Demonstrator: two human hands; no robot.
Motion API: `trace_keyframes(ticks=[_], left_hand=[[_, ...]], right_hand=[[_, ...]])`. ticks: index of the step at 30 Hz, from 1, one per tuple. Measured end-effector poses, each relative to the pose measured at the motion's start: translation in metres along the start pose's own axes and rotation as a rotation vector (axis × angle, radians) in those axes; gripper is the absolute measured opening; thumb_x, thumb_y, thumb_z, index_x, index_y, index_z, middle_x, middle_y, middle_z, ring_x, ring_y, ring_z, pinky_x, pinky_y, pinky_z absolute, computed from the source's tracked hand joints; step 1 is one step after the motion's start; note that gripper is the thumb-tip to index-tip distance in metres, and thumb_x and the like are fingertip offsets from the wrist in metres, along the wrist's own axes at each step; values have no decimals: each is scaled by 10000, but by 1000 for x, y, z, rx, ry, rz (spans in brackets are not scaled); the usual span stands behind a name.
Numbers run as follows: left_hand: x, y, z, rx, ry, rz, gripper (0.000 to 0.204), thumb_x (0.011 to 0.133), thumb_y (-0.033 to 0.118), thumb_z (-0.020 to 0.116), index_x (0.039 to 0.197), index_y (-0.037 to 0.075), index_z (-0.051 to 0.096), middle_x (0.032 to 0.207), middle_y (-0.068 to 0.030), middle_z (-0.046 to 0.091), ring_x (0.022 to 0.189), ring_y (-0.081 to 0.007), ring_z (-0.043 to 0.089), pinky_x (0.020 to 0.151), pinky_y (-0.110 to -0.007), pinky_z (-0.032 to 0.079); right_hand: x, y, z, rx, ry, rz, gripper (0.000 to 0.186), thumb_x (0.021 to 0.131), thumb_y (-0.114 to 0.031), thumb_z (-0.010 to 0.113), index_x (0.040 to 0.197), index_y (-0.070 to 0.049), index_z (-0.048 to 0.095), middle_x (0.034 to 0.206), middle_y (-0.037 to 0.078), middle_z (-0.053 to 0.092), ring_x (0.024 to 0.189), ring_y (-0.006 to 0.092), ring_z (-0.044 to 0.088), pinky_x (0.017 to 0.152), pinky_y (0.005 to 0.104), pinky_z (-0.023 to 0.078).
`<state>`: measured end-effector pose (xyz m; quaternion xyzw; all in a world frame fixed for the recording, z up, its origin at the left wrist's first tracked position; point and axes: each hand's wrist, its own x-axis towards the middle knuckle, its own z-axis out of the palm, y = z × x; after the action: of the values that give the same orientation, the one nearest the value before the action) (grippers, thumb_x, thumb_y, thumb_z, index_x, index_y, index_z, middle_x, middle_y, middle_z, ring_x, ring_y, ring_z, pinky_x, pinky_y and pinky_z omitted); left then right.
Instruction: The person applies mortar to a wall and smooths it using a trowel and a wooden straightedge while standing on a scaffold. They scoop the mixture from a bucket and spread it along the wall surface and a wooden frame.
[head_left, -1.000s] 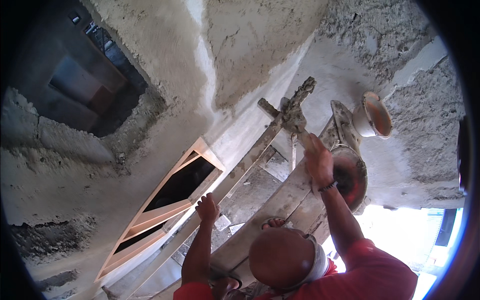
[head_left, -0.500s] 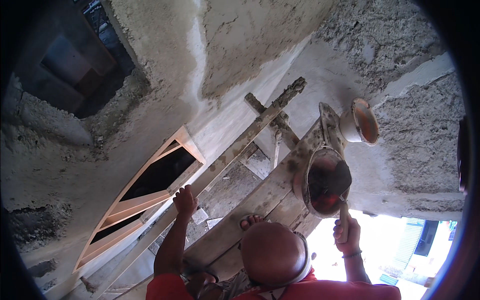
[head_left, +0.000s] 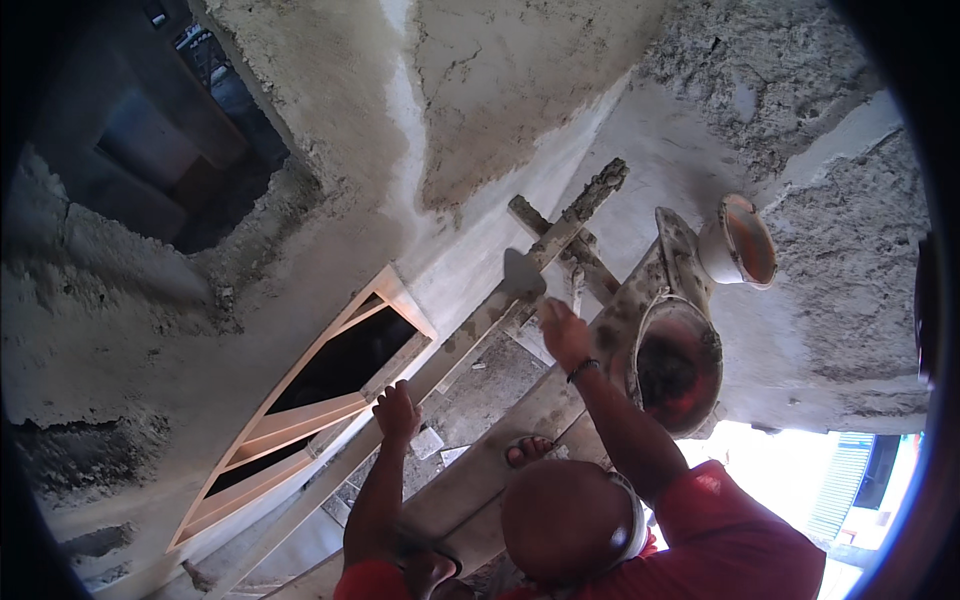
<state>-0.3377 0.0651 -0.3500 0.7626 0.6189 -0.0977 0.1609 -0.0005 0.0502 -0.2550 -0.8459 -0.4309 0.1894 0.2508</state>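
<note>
My left hand (head_left: 397, 410) is closed on the edge of a long wooden board (head_left: 470, 335), which runs slantwise along the wall from lower left to upper right. My right hand (head_left: 567, 333) grips a trowel, its handle mostly hidden in the fist. The trowel's grey blade (head_left: 523, 275) is against the board's upper part, where wet mortar patches the wood. Right of that arm, a round bucket (head_left: 717, 345) with a dark, reddish inside stands on the scaffold planks (head_left: 490, 445).
A second, pale bucket (head_left: 712, 250) is behind the first, near the rough wall (head_left: 830, 270). A wooden window frame (head_left: 300, 425) is set in the wall at left, below a broken opening (head_left: 190, 150). A crossed timber (head_left: 595, 270) meets the board's far end. A bare foot (head_left: 528, 451) rests on the planks.
My right hand has swung the trowel from the bucket leftward to the board. My left hand stays on the board; the whole view has shifted slightly.
</note>
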Motion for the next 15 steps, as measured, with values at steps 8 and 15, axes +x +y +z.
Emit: trace_keyframes(ticks=[8, 15], left_hand=[[-2, -7, 10, -17, 49, 12, 573, 714, 274, 750, 1163, 116, 430, 1028, -123, 529, 968, -319, 554, 744, -501, 450], [-1, -8, 11, -7, 39, 6, 561, 716, 277, 742, 1158, 119, 434, 1021, -127, 524, 941, -329, 559, 750, -503, 449]], right_hand=[[110, 30, -5, -10, 177, 240, 393, 821, -330, 574, 1170, -152, 610, 1047, 222, 639, 990, 397, 605, 861, 458, 483], [170, 39, -21, 7, 223, 344, 406, 831, -379, 571, 1178, -174, 621, 1090, 213, 634, 1043, 378, 594, 895, 439, 475]])
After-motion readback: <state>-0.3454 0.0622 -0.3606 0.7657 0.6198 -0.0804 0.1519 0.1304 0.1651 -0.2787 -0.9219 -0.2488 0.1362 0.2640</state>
